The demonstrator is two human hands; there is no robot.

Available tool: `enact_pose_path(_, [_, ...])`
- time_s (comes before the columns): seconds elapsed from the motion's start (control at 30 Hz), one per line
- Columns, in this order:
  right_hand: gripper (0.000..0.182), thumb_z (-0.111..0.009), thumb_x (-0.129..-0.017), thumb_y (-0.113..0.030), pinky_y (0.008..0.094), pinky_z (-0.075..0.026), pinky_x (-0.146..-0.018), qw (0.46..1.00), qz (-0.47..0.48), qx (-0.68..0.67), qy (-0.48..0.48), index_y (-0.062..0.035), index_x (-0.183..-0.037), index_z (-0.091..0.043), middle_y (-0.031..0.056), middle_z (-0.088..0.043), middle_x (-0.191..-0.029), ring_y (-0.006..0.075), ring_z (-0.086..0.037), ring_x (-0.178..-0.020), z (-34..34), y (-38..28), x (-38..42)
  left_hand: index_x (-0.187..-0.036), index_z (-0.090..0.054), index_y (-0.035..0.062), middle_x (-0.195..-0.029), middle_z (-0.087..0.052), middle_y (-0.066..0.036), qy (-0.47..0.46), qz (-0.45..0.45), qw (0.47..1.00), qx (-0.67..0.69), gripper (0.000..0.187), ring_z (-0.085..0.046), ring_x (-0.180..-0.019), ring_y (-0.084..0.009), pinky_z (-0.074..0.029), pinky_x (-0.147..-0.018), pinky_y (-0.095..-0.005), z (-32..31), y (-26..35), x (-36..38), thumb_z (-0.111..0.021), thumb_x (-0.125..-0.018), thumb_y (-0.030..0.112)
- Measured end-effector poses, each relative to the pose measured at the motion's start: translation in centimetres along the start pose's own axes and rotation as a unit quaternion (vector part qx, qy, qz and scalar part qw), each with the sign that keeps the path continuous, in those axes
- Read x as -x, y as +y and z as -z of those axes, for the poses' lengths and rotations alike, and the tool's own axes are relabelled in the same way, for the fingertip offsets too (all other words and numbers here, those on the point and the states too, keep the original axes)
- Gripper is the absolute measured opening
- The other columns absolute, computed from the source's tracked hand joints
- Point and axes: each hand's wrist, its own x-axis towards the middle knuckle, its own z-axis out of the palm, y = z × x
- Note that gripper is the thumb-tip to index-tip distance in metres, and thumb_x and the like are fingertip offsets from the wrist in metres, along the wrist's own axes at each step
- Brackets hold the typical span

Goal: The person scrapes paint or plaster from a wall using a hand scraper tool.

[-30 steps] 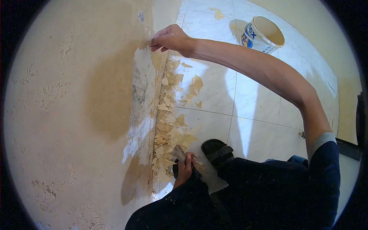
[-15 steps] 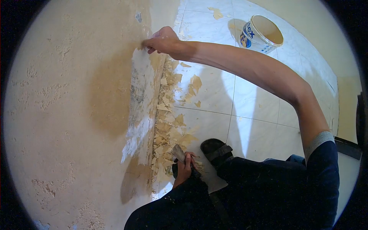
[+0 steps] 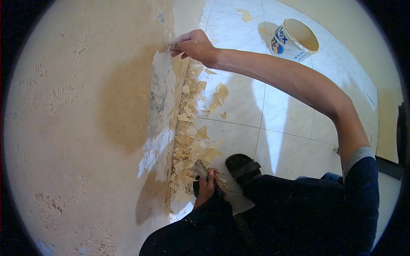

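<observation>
My right hand [image 3: 195, 46] reaches out to the tan painted wall [image 3: 68, 141], fingers pinched together at the upper end of a bare whitish-grey patch [image 3: 159, 98]. Whatever is between those fingertips, if anything, is too small to make out. Low down by my body, my left hand [image 3: 207, 187] is closed around a scraper [image 3: 200, 169] with a broad, dirty greyish blade; its handle is mostly hidden. Peeled paint flakes [image 3: 183, 143] lie heaped along the foot of the wall beside the scraper.
A white paint bucket [image 3: 294, 42] stands on the pale tiled floor [image 3: 239, 123] beyond my right forearm. More loose flakes [image 3: 220, 94] are scattered over the tiles. My foot in a dark sandal [image 3: 242, 168] is beside the flake heap.
My right hand has shifted slightly to the right, its fingertips drawing a little back from the wall. The view has shifted slightly too. My left hand still holds the scraper in place.
</observation>
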Motion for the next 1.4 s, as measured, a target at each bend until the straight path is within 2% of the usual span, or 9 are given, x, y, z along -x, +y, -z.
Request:
enact_pose_path(0.5, [0.015,-0.07,-0.086,-0.013,0.027,-0.05,-0.067,0.998,-0.009,0.047,0.048,-0.0003,-0.09,-0.075,0.0077,-0.073,-0.084,0.0127,-0.069,-0.078,-1.4,-0.3,0.3,-0.1,-0.057,0.0008,-0.059,-0.053,-0.004,0.002,-0.003,1.0,-0.003,0.034,-0.053,-0.052,-0.0136,-0.043,-0.054,-0.028,0.2,-0.8,-0.1,-0.035,-0.107,0.026])
enact_pose_path(0.57, [0.017,-0.076,-0.076,-0.015,0.0283,-0.054,-0.06,0.993,0.034,0.06,0.094,0.0016,-0.074,-0.074,0.0108,-0.071,-0.07,0.016,-0.068,-0.062,-1.7,0.2,0.0,-0.1,-0.057,0.0008,-0.059,-0.053,-0.004,0.002,0.0,1.0,-0.01,0.034,-0.053,-0.052,-0.0137,-0.043,-0.054,-0.0279,0.2,-0.5,-0.1,-0.035,-0.107,0.026])
enact_pose_path(0.7, [0.02,-0.077,-0.074,-0.019,0.028,-0.053,-0.06,0.99,0.006,0.085,0.116,0.0005,-0.074,-0.075,0.01,-0.071,-0.068,0.0152,-0.066,-0.061,-2.2,-0.6,-0.1,-0.101,-0.057,0.0002,-0.059,-0.051,-0.005,-0.014,-0.001,1.0,-0.007,0.033,-0.054,-0.052,-0.0141,-0.045,-0.054,-0.0287,0.2,-0.3,-0.2,-0.035,-0.107,0.025])
enact_pose_path(0.77, [0.019,-0.076,-0.08,-0.02,0.0267,-0.05,-0.071,0.991,-0.044,0.092,0.085,-0.0015,-0.084,-0.077,0.0065,-0.072,-0.079,0.0122,-0.067,-0.073,-2.3,-0.7,-0.3,-0.101,-0.056,0.0,-0.059,-0.051,-0.005,-0.01,0.008,1.0,0.001,0.033,-0.053,-0.052,-0.0143,-0.046,-0.054,-0.0291,0.2,-0.3,-0.2,-0.035,-0.107,0.025])
enact_pose_path(0.9, [0.02,-0.075,-0.081,-0.021,0.0271,-0.05,-0.072,0.998,-0.016,0.035,0.059,-0.0013,-0.085,-0.076,0.0063,-0.072,-0.08,0.0126,-0.066,-0.073,-2.0,-0.6,0.3,-0.1,-0.056,-0.0002,-0.06,-0.05,-0.004,-0.011,-0.002,1.0,-0.013,0.033,-0.052,-0.051,-0.014,-0.046,-0.054,-0.0285,0.3,0.1,-0.2,-0.036,-0.106,0.025])
enact_pose_path(0.97, [0.022,-0.073,-0.085,-0.024,0.0283,-0.049,-0.073,0.999,-0.035,0.022,0.001,-0.0015,-0.089,-0.074,0.0063,-0.071,-0.083,0.0133,-0.068,-0.078,-1.0,-1.1,1.0,-0.1,-0.056,-0.0002,-0.06,-0.05,-0.004,-0.011,0.0,1.0,-0.019,0.033,-0.051,-0.051,-0.0139,-0.046,-0.054,-0.0281,0.4,0.0,-0.2,-0.036,-0.106,0.025])
enact_pose_path(1.07, [0.023,-0.069,-0.089,-0.024,0.0291,-0.049,-0.073,0.997,-0.076,0.008,-0.004,-0.0023,-0.095,-0.072,0.006,-0.07,-0.087,0.0144,-0.069,-0.083,0.5,-0.5,1.3,-0.1,-0.056,-0.0002,-0.06,-0.05,-0.004,-0.004,0.002,1.0,-0.001,0.033,-0.051,-0.051,-0.0135,-0.046,-0.054,-0.0277,0.3,-0.5,-0.2,-0.036,-0.106,0.025])
enact_pose_path(1.2, [0.023,-0.065,-0.092,-0.023,0.0285,-0.05,-0.073,0.997,-0.073,-0.009,0.007,-0.0018,-0.098,-0.07,0.0067,-0.07,-0.09,0.0159,-0.07,-0.086,0.7,-0.6,1.5,-0.1,-0.057,0.0001,-0.06,-0.05,-0.004,-0.004,-0.016,1.0,-0.004,0.033,-0.051,-0.051,-0.0135,-0.045,-0.053,-0.028,0.2,-0.5,-0.3,-0.036,-0.106,0.025])
enact_pose_path(1.4, [0.02,-0.063,-0.093,-0.019,0.0272,-0.05,-0.073,0.999,0.008,0.027,-0.039,-0.0008,-0.098,-0.07,0.0081,-0.071,-0.093,0.0159,-0.07,-0.086,-0.7,-0.9,1.3,-0.1,-0.057,0.0003,-0.059,-0.051,-0.005,-0.011,0.0,1.0,-0.005,0.035,-0.052,-0.051,-0.014,-0.044,-0.053,-0.0282,0.3,-0.1,-0.2,-0.035,-0.106,0.026])
